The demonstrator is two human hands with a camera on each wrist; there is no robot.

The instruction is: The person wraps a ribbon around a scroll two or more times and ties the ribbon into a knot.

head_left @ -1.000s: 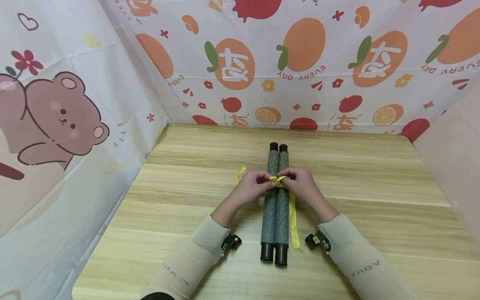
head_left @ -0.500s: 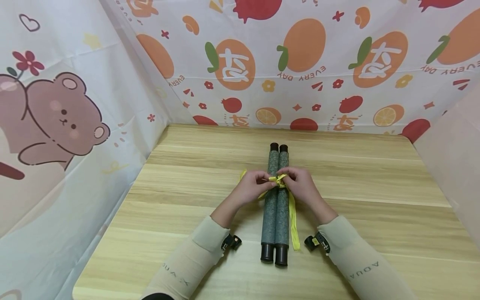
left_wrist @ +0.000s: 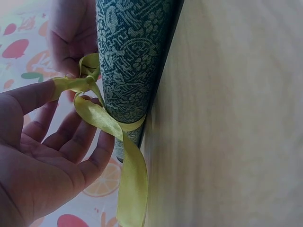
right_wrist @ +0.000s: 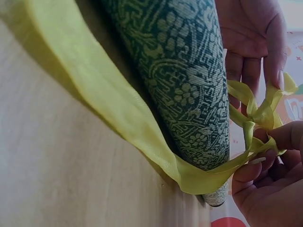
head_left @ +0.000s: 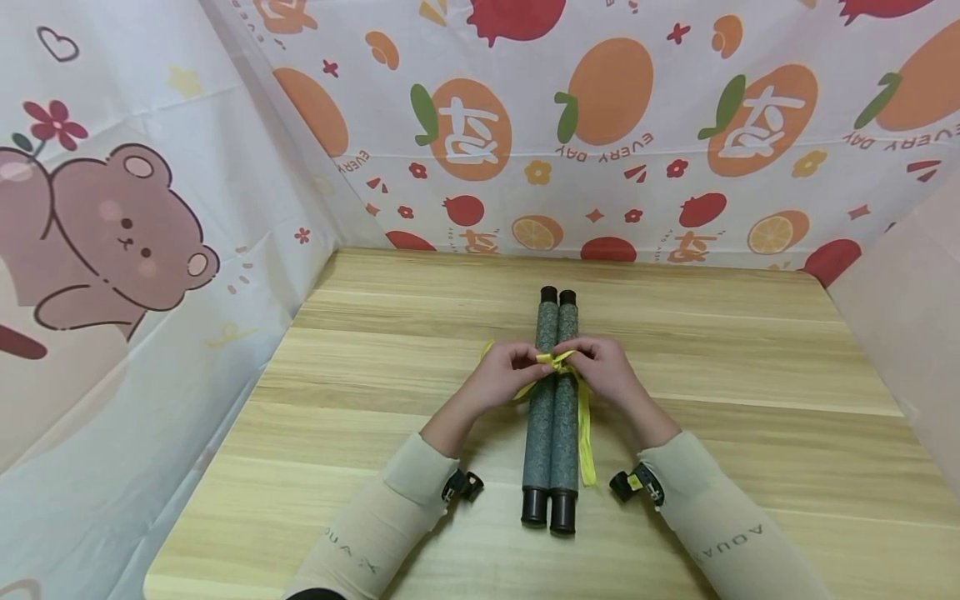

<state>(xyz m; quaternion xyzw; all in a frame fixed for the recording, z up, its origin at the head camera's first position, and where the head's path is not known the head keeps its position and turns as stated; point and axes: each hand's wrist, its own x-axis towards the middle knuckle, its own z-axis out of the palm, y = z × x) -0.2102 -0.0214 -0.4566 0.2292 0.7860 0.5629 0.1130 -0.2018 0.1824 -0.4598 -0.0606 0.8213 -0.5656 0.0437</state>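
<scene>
A scroll [head_left: 538, 433], rolled from both ends into two side-by-side green patterned rolls with dark end knobs, lies lengthwise before me. Around its middle runs a yellow ribbon [head_left: 586, 442], knotted or looped on top. My left hand [head_left: 498, 375] pinches one ribbon loop between thumb and index finger; its other fingers [left_wrist: 71, 142] spread loosely below. From the other side, my right hand [head_left: 611, 373] pinches the ribbon close to the knot [right_wrist: 262, 116]. One ribbon tail [left_wrist: 134, 179] hangs down at the left, another [right_wrist: 109, 104] trails along the right roll.
The scroll rests on a wood-grain table [head_left: 750, 400]. A white cloth printed with fruit [head_left: 607, 92] hangs behind the far edge, and a bear-printed cloth [head_left: 127, 233] hangs at the left. Both wrists carry small black cameras [head_left: 462, 486].
Both hands keep their pinch on the ribbon over the scroll. The right-hand ribbon tail has drawn up slightly, and the right hand has shifted a little. The scroll stays in place.
</scene>
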